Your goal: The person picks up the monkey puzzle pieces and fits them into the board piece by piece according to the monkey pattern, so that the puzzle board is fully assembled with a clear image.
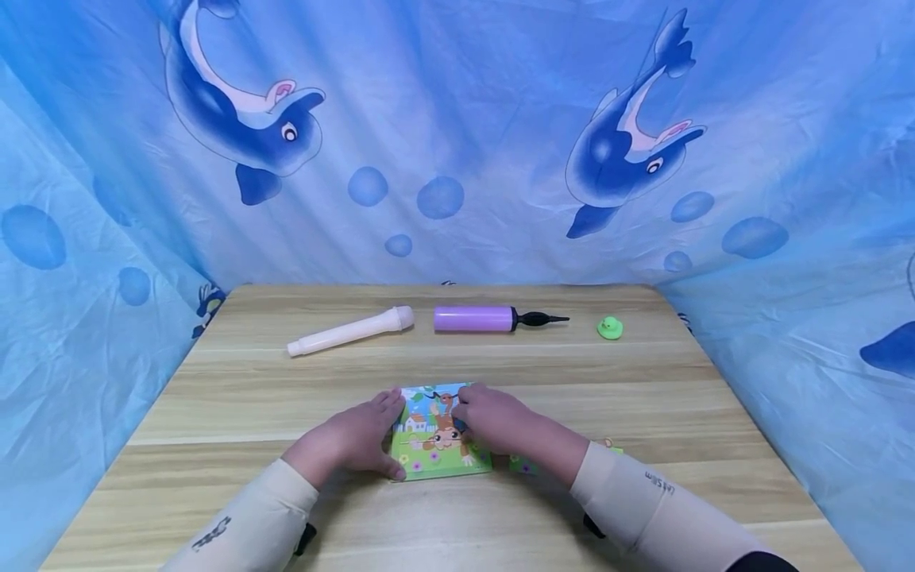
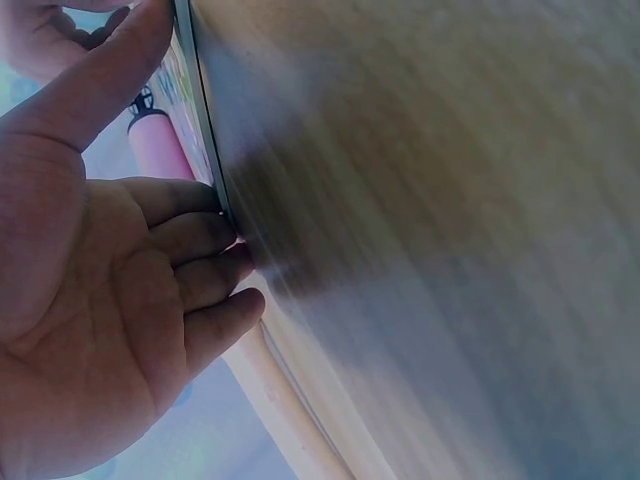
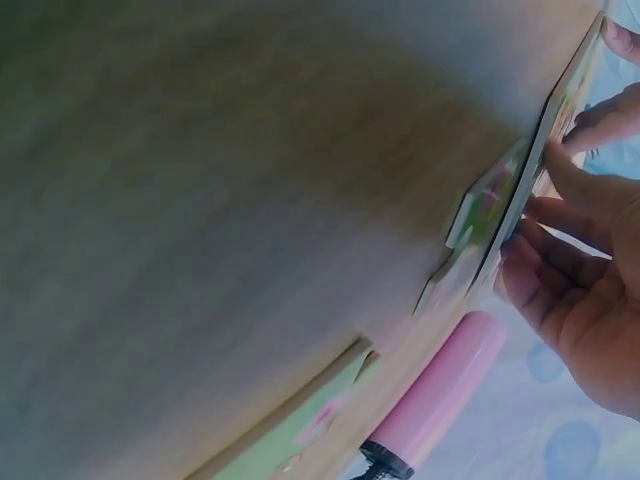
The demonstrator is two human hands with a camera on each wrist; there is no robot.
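"How's the left hand (image 1: 357,433)?"

"I see it spread wide, thumb apart from fingers, touching the left edge of the picture puzzle (image 1: 434,461), which lies between it and the right hand (image 1: 496,419)."

"And that right one?"

"Fingers curled over the puzzle's right side. I can't tell whether they pinch anything; the fingertips are partly hidden from me."

"Anything loose near it?"

"One loose piece (image 1: 524,466) just on its near side, and a flowered piece (image 3: 295,430) farther to its right."

"Beyond the hands?"

"I've got a pale microphone-shaped wand (image 1: 346,332) beyond the left hand, a purple pump (image 1: 473,319) with a black nozzle beyond the right, and a green duck (image 1: 610,328) out past the right hand, to its right. All rest on the wooden table (image 1: 179,477)."
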